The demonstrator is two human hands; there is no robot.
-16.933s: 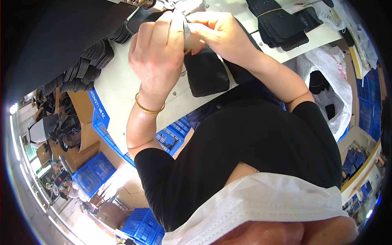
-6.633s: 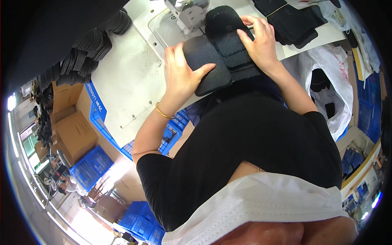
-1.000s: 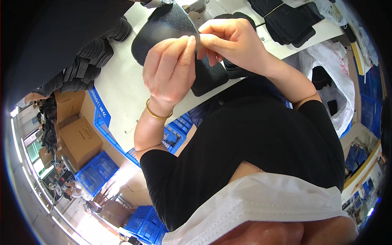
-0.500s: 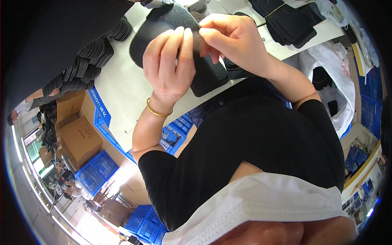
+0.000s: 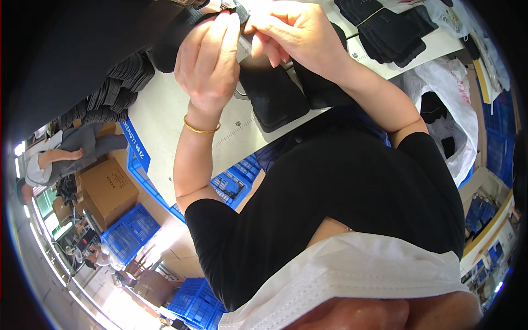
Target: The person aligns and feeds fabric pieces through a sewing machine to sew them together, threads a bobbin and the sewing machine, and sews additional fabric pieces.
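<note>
At the top of the view, my left hand (image 5: pixel 208 65) presses its fingers together on a black padded fabric piece (image 5: pixel 168 47), beside a metal machine part (image 5: pixel 217 5). Thumb and forefinger of my right hand (image 5: pixel 300 36) are pinched near the same machine part, just right of my left fingertips; what they hold is too small to make out. A small pale strip (image 5: pixel 243 48) shows between the two hands. Below them, a flat black pad (image 5: pixel 275 102) lies on the white table (image 5: pixel 181 126), near its front edge, with other black pieces (image 5: pixel 324 88) to its right.
Stacked black pads (image 5: pixel 118 85) line the table's left side. A banded black bundle (image 5: pixel 385 30) lies at the far right, above a white sack (image 5: pixel 462 121). Blue crates (image 5: pixel 130 231) and a cardboard box (image 5: pixel 109 190) stand at lower left. Another person (image 5: pixel 60 157) is at the left.
Both hands have moved up and left toward the machine, and the black fabric piece has moved with them. The flat pad beneath is now more exposed. Another person has come further into view at left.
</note>
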